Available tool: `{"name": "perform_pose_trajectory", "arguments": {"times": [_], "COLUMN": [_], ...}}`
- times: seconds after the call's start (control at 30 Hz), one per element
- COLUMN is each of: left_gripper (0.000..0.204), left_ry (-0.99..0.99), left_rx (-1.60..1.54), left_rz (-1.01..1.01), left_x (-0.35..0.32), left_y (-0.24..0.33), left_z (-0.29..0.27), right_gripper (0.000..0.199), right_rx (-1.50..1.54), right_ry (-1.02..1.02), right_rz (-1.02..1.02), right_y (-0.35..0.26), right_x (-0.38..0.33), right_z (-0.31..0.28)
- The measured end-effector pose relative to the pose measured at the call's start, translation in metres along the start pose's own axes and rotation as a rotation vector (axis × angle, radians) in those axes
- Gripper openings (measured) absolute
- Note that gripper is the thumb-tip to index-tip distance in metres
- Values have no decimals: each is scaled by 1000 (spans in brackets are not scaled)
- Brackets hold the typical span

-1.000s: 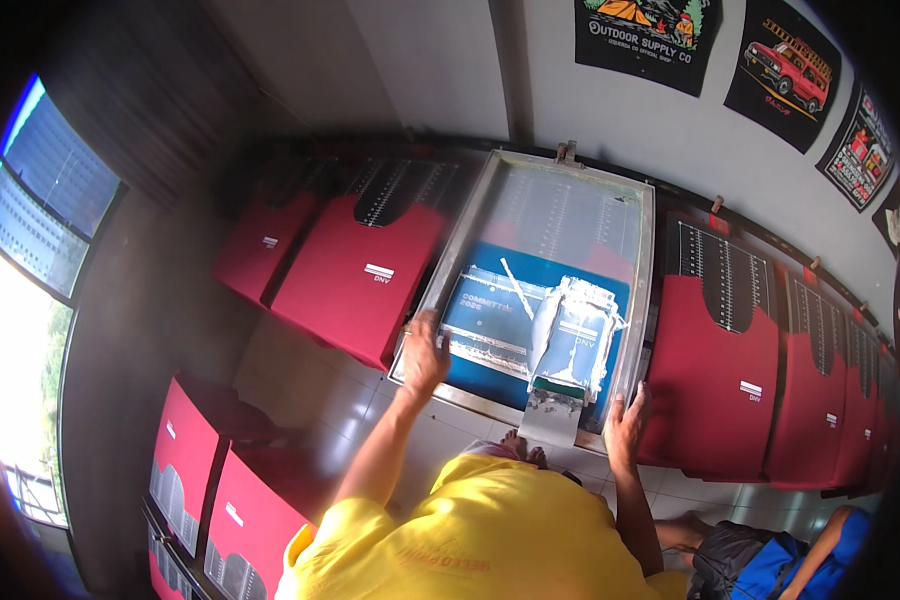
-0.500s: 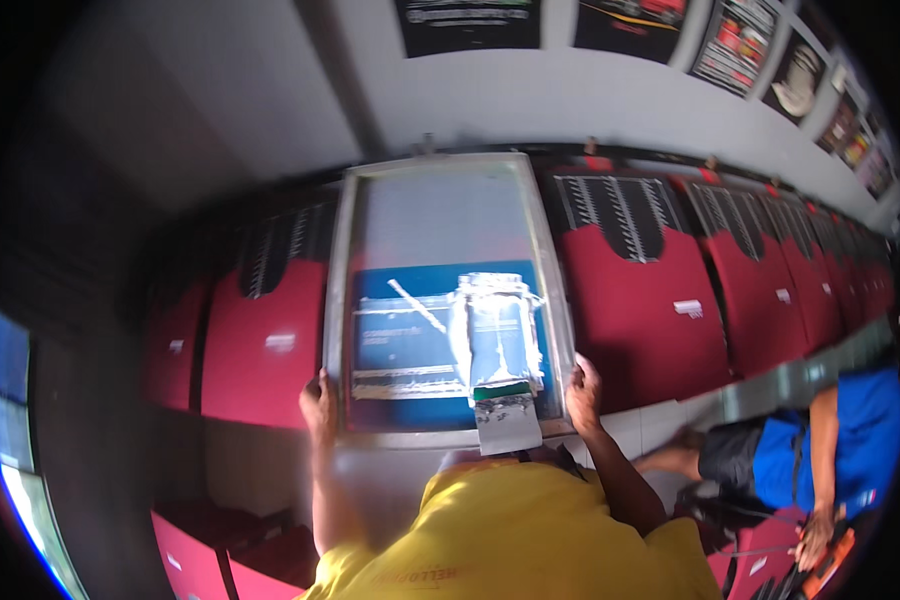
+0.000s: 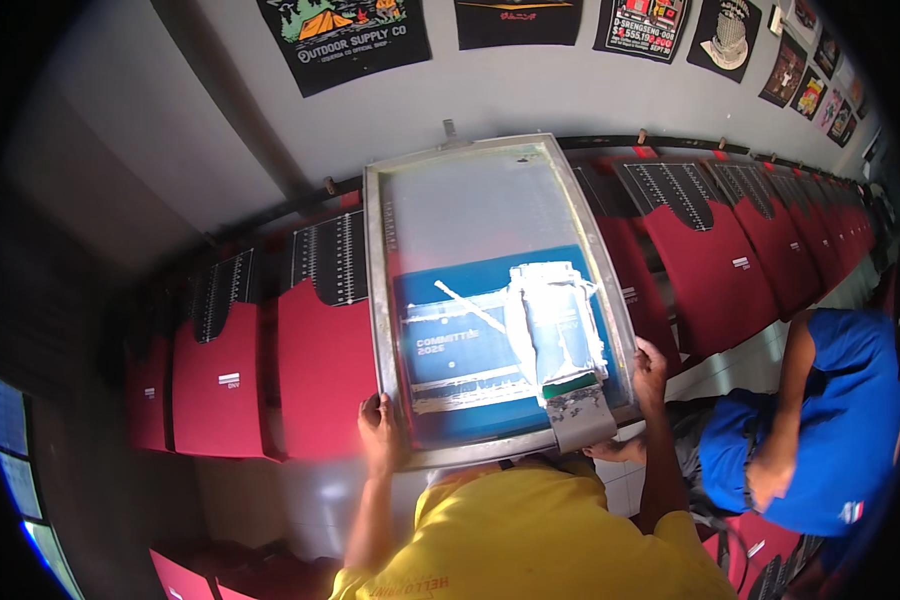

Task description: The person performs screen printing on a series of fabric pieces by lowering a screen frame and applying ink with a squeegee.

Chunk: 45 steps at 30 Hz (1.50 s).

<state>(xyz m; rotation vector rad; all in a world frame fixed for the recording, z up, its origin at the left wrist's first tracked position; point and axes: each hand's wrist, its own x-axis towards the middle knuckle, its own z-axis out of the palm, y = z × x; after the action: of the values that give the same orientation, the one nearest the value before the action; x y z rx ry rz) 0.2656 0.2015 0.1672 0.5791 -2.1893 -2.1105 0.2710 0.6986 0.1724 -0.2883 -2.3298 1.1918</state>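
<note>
My left hand (image 3: 380, 432) grips the lower left side of a screen-printing frame (image 3: 374, 250), fingers curled round its rim. On the opposite side, my right hand (image 3: 650, 375) holds the lower right edge. The mesh is pale at the far end and blue nearer me, with see-through lettering. White ink (image 3: 518, 335) is smeared over the blue part in streaks and a thick patch. A squeegee (image 3: 580, 415) with a grey handle and green blade lies at the ink's near end, its handle lapping over the near rim. The frame hides part of the boards underneath.
Red shirts (image 3: 325, 345) on black-topped boards (image 3: 670, 195) run in a row left and right. More red shirts (image 3: 185, 575) are behind me at lower left. A co-worker in a blue shirt (image 3: 830, 420) is close on my right. Printed dark sheets hang on the wall (image 3: 530, 90).
The frame, still in both my hands, has shifted right in view and turned slightly. The view has swung too, showing more shirts at left. The co-worker's arm has moved, and an orange item left view.
</note>
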Motion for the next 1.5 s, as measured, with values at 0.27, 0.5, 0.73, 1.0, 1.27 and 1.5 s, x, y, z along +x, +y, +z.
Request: {"name": "perform_pose_trajectory", "arguments": {"times": [0.27, 0.5, 0.73, 1.0, 1.27, 1.5], "left_gripper": [41, 58, 62, 55, 54, 49], "left_ry": [30, 55, 35, 20, -27, -26], "left_rx": [56, -16, 122, 202, 95, 104], "left_rz": [81, 11, 93, 205, 118, 154], "left_x": [10, 17, 13, 19, 26, 31], "left_y": [-1, -26, -39, -36, -40, -50], "left_z": [-13, -10, -7, -4, -4, -4], "right_gripper": [27, 30, 33, 37, 36, 35], "right_rx": [-10, -9, -24, -168, -175, -260], "right_ry": [2, -61, -38, -30, 0, -2], "right_rz": [56, -25, 94, 127, 183, 142], "right_y": [-8, -7, -8, -9, -17, 0], "right_x": [0, 5, -6, -9, -15, -11], "right_z": [10, 16, 14, 7, 12, 6]}}
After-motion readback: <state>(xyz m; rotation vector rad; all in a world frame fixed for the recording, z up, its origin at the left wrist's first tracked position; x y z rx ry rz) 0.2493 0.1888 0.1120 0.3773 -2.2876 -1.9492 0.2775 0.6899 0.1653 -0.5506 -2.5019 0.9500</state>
